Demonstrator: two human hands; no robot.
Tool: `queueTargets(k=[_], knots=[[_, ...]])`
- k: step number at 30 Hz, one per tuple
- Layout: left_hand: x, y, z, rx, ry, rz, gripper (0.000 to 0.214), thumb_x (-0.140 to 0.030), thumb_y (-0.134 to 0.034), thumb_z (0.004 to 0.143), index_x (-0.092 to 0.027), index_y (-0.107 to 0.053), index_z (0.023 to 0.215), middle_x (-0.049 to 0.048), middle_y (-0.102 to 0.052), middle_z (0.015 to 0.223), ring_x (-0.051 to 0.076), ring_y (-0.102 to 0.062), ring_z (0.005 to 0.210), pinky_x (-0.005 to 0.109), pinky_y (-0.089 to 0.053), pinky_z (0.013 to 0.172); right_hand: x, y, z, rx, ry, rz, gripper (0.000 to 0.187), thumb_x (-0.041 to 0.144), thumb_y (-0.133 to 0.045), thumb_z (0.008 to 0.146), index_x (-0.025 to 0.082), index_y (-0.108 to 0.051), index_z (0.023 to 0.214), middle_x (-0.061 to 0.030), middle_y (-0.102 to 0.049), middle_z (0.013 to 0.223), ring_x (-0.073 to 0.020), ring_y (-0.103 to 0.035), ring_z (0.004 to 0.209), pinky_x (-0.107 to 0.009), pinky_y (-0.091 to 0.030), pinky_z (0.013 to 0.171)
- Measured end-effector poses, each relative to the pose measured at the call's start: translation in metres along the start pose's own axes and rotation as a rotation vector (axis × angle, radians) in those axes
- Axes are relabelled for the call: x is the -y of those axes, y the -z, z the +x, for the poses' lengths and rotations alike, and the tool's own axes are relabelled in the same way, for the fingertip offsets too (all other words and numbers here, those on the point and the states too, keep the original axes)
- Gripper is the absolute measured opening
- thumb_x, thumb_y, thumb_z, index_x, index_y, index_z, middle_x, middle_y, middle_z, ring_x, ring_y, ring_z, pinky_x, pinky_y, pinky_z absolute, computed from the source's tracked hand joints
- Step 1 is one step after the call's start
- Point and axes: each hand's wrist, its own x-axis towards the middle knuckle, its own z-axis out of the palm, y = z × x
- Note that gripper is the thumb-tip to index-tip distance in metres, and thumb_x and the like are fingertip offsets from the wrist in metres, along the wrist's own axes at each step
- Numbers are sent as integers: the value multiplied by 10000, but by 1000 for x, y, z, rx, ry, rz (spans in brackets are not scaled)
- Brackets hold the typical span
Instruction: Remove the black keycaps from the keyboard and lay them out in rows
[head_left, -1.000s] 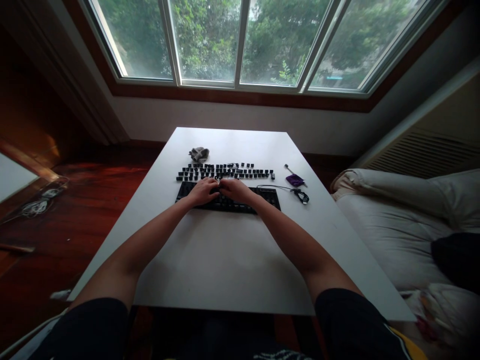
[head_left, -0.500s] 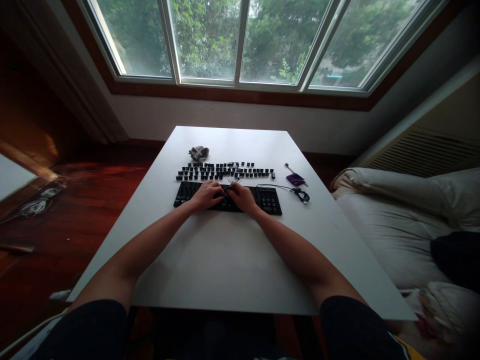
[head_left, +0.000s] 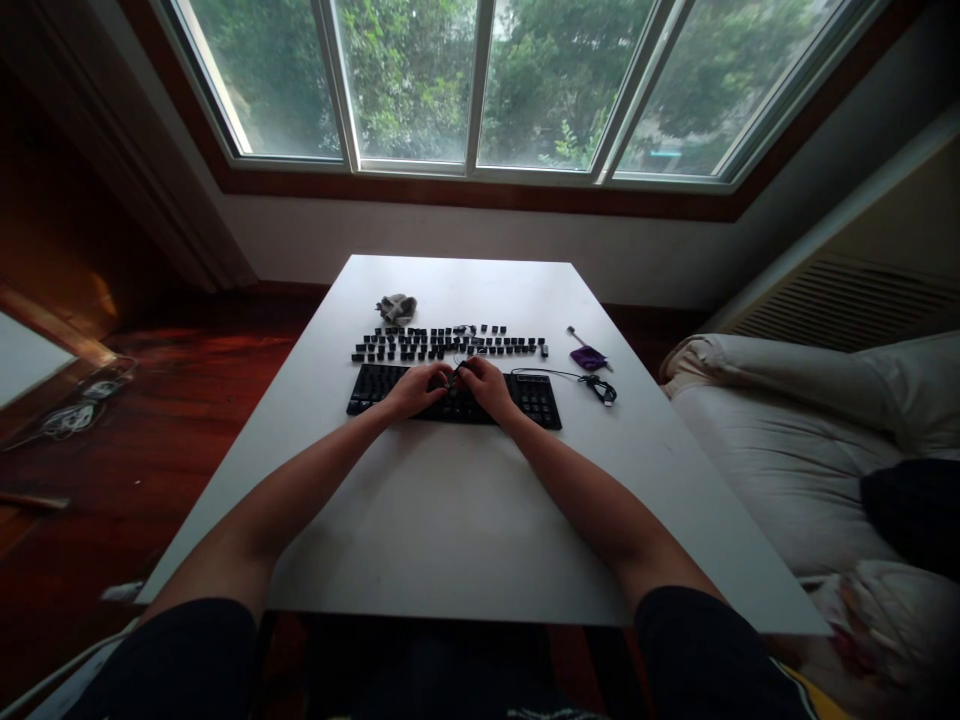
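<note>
A black keyboard lies on the white table. My left hand and my right hand both rest over its middle, fingertips meeting near a small thin tool at about the top edge. Both hands have curled, pinched fingers; what they grip is too small to name. Rows of loose black keycaps lie just beyond the keyboard.
A grey crumpled cloth sits behind the keycaps. A purple pouch, a small brush and a black cable lie right of the keyboard. A bed with white bedding borders the table's right side. Windows are ahead.
Both hands have shifted slightly over the keyboard's middle, the fingertips staying together; the keyboard has slid a little to the left.
</note>
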Motion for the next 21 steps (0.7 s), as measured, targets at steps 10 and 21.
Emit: queueTargets(k=[10, 21], knots=[[-9, -3, 0, -30, -57, -9, 309, -186, -677, 860, -222, -686, 1167, 43, -732, 1057, 206, -670, 970, 362, -511, 924, 14, 9, 13, 95, -343, 257, 68, 223, -616, 887, 180, -567, 869, -11, -702, 682, -142, -676, 575, -234, -555, 536], [-17, -3, 1, 5, -186, 276, 231, -178, -630, 905, -231, -681, 1123, 72, -640, 1190, 255, -558, 1154, 436, -463, 1044, 15, 7, 13, 79, -319, 238, 71, 215, -637, 867, 186, -577, 843, 8, -687, 632, -120, -636, 516, -201, -524, 493]])
